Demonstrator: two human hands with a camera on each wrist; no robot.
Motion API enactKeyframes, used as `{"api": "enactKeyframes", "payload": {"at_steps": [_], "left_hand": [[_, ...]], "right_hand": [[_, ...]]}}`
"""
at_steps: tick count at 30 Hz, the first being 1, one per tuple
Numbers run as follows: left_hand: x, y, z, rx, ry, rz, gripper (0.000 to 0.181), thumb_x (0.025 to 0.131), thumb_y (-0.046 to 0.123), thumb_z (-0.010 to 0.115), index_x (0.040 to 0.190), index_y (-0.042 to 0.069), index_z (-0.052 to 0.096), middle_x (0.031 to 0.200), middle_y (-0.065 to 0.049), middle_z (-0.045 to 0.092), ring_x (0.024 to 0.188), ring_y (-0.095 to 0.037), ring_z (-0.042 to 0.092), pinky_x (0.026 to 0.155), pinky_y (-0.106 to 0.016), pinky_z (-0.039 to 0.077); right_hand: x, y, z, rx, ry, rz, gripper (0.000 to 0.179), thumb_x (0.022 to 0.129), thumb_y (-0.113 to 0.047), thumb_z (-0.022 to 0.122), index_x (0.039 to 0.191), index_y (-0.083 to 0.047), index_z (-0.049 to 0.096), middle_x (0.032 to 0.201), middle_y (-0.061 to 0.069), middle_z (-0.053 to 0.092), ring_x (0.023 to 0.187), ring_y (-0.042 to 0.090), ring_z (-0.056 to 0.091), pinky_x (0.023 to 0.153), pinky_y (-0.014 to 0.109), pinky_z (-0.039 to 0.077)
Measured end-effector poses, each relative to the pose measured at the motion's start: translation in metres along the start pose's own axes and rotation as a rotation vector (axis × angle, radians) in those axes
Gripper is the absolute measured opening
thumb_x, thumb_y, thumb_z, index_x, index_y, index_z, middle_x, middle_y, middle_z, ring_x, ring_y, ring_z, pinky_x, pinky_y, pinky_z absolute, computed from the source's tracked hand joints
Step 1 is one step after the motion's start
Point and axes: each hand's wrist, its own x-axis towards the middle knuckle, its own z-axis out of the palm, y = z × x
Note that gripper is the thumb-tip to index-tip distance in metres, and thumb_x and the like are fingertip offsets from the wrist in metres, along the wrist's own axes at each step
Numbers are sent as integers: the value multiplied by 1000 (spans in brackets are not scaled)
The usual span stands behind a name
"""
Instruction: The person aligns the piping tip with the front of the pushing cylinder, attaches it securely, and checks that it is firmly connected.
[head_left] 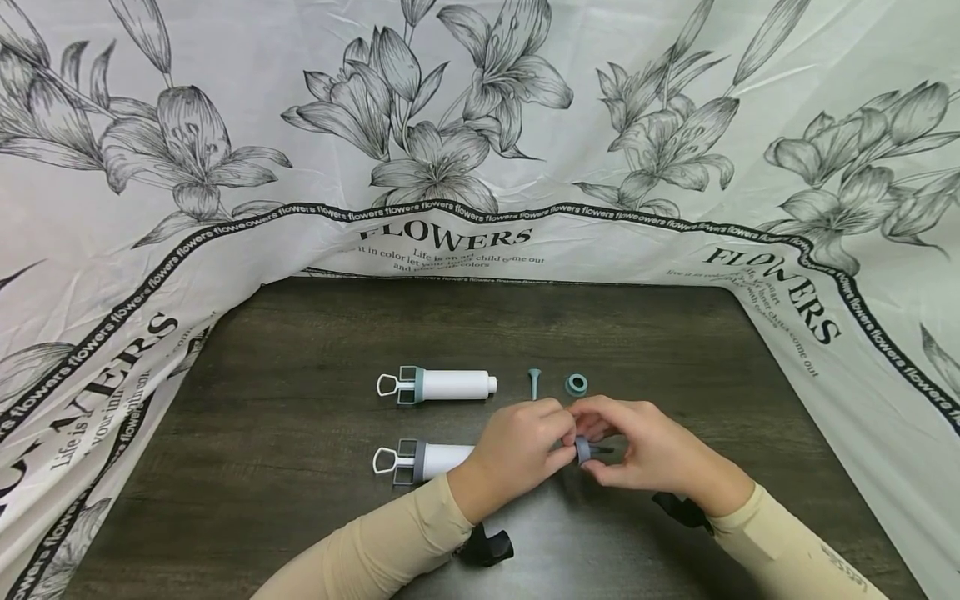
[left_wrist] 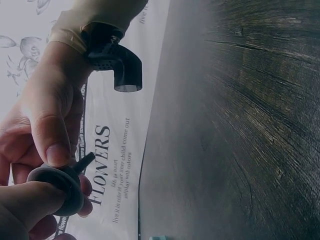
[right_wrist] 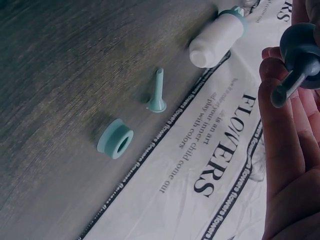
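Both hands meet over the right half of the table, around a grey ring cap (head_left: 582, 451) with a slim dark grey nozzle (head_left: 602, 450) sticking out of it. My right hand (head_left: 652, 442) pinches the cap's rim between thumb and fingers, the nozzle pointing toward its palm. With a digit pushed into the cap's open back, my left hand (head_left: 517, 442) holds it from the other side, as the left wrist view shows. Left of them lies a white syringe with a grey collar (head_left: 448, 461), its front end hidden behind the left hand.
Behind it lies a second white syringe with a teal collar (head_left: 455, 385). A small teal nozzle (head_left: 535, 382) and a teal ring cap (head_left: 576, 384) lie just beyond the hands. Flower-printed cloth (head_left: 450, 242) hangs around the dark wooden table (head_left: 300, 333).
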Motion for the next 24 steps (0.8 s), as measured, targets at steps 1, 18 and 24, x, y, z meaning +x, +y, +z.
{"api": "enactKeyframes", "payload": {"at_steps": [1, 18, 24], "left_hand": [[0, 0, 0, -5, -2, 0, 24, 79, 8, 89, 83, 17, 66, 83, 7, 62, 69, -4, 55, 63, -20, 47], [-1, -4, -10, -6, -17, -5, 27, 83, 18, 94, 81, 17, 67, 88, 6, 69, 75, -7, 64, 68, -22, 53], [-6, -6, -21, 4, -17, -27, 27, 81, 23, 94, 83, 17, 68, 87, 7, 67, 72, -9, 61, 66, -24, 51]], "right_hand": [[0, 0, 0, -1, -1, 3, 71, 78, 7, 87, 141, -11, 59, 116, -2, 73, 97, 12, 75, 83, 27, 60], [-4, 8, -2, -51, 10, 14, 69, 78, 6, 86, 140, -11, 60, 113, -5, 72, 94, 9, 75, 81, 27, 61], [-4, 10, -3, -73, 16, -11, 71, 76, 6, 86, 141, -10, 60, 112, -3, 73, 93, 10, 75, 81, 24, 60]]}}
